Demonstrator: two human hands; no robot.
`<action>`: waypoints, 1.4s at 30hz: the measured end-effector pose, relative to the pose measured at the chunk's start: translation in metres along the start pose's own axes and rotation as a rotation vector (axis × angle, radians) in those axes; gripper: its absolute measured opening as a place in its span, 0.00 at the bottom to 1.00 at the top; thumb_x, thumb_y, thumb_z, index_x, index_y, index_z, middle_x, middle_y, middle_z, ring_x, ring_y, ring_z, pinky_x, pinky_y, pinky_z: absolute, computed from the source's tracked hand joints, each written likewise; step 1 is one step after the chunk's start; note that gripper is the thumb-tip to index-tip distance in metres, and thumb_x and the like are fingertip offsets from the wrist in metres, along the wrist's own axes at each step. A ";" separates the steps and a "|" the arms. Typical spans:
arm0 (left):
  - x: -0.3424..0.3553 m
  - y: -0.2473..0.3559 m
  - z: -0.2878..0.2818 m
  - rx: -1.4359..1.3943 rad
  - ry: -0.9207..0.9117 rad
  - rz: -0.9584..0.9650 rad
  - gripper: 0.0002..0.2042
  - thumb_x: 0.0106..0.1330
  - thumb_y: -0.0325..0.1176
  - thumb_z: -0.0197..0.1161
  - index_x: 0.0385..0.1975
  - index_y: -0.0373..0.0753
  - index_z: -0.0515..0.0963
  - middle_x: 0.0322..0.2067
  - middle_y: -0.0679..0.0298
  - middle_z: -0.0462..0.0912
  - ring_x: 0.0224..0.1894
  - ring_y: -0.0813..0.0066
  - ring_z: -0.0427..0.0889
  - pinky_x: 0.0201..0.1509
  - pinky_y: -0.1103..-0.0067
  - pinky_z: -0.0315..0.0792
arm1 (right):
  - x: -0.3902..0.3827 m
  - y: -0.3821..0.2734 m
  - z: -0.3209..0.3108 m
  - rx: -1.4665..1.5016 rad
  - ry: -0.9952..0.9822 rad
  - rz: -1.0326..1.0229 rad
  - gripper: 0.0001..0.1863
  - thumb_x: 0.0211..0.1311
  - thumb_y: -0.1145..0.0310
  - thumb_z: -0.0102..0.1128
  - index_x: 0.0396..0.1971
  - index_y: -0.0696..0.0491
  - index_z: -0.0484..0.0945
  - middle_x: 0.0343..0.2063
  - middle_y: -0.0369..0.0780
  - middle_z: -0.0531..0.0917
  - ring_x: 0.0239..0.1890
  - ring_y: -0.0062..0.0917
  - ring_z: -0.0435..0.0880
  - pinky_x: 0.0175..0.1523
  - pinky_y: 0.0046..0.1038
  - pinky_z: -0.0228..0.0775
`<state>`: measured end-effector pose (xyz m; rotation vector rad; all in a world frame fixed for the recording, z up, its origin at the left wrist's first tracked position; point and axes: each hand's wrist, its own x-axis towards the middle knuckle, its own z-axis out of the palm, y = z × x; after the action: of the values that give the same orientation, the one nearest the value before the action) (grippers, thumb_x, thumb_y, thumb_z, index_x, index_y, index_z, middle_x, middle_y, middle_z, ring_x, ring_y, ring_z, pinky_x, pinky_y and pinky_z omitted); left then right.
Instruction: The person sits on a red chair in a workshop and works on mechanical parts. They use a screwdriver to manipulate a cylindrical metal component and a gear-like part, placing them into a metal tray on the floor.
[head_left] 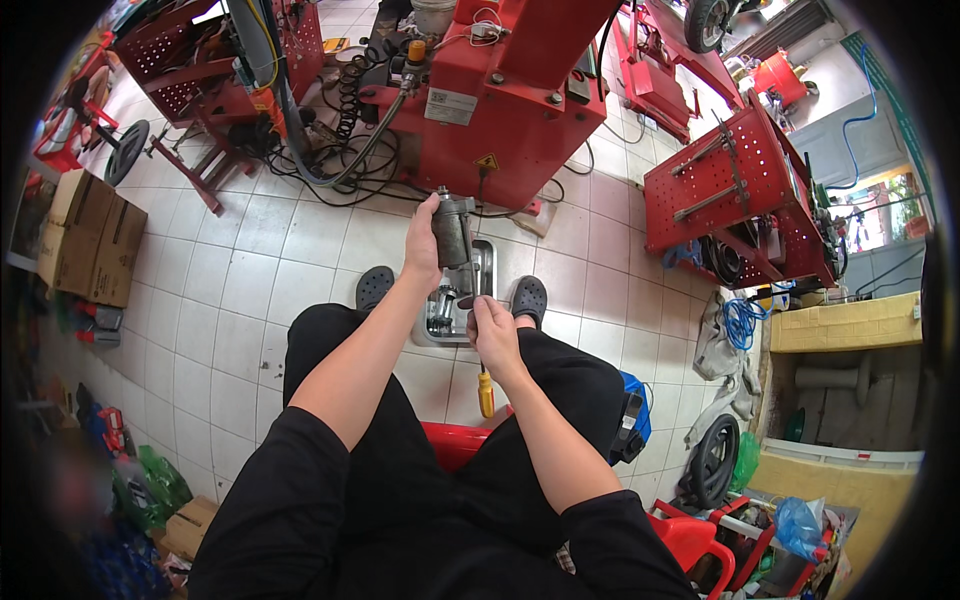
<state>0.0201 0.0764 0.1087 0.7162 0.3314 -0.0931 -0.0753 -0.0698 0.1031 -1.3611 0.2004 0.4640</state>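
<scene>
My left hand [425, 240] grips a dull grey cylindrical metal part [452, 237] with a flanged top, held upright between my knees. Just below it, my right hand [492, 330] is closed around the shaft of a screwdriver, whose yellow handle [486, 398] hangs below the fingers. A small dark piece [467, 302] shows at its fingertips; I cannot make out what it is. Under both hands, a metal tray [428, 334] on the tiled floor holds several metal parts [442, 305].
Ahead stands a red machine [500, 130] with hoses and cables. A red perforated cart [715, 200] is at right. Cardboard boxes [95, 235] stand at left. A black wheel [718, 440], blue hose [745, 320] and red plastic stool [690, 545] are at lower right.
</scene>
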 end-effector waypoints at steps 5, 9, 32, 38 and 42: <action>0.001 -0.001 -0.001 -0.001 0.014 -0.004 0.23 0.63 0.55 0.49 0.38 0.39 0.74 0.27 0.62 0.80 0.27 0.70 0.80 0.30 0.76 0.75 | -0.006 -0.017 0.013 -0.232 0.069 0.026 0.11 0.66 0.64 0.50 0.33 0.59 0.71 0.18 0.34 0.74 0.19 0.13 0.70 0.24 0.18 0.62; 0.000 -0.002 0.000 -0.008 0.000 -0.049 0.23 0.63 0.55 0.49 0.37 0.39 0.75 0.27 0.61 0.80 0.27 0.70 0.80 0.30 0.76 0.76 | -0.002 -0.009 0.011 -0.258 0.113 -0.074 0.11 0.66 0.65 0.51 0.34 0.59 0.71 0.19 0.34 0.74 0.20 0.13 0.70 0.24 0.18 0.62; -0.008 -0.006 0.006 0.021 -0.017 -0.087 0.22 0.63 0.55 0.49 0.36 0.40 0.74 0.27 0.61 0.81 0.28 0.68 0.81 0.33 0.76 0.76 | -0.002 -0.008 0.008 -0.174 0.096 -0.014 0.11 0.67 0.65 0.48 0.39 0.58 0.70 0.19 0.33 0.72 0.20 0.13 0.69 0.24 0.18 0.60; -0.009 -0.009 0.006 0.027 -0.027 -0.086 0.23 0.63 0.55 0.49 0.37 0.39 0.75 0.27 0.61 0.81 0.28 0.69 0.81 0.33 0.76 0.76 | -0.001 -0.013 0.005 0.013 0.095 0.000 0.11 0.68 0.65 0.47 0.36 0.58 0.71 0.21 0.34 0.74 0.19 0.15 0.71 0.24 0.18 0.63; -0.008 -0.011 0.007 0.025 -0.039 -0.084 0.23 0.63 0.55 0.49 0.37 0.39 0.75 0.27 0.61 0.81 0.28 0.70 0.81 0.33 0.76 0.76 | 0.005 0.001 0.001 -0.044 0.098 -0.060 0.10 0.67 0.63 0.50 0.34 0.56 0.69 0.19 0.33 0.73 0.15 0.12 0.67 0.19 0.16 0.57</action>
<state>0.0125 0.0634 0.1092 0.7243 0.3235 -0.1912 -0.0715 -0.0680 0.1008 -1.4307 0.2303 0.3543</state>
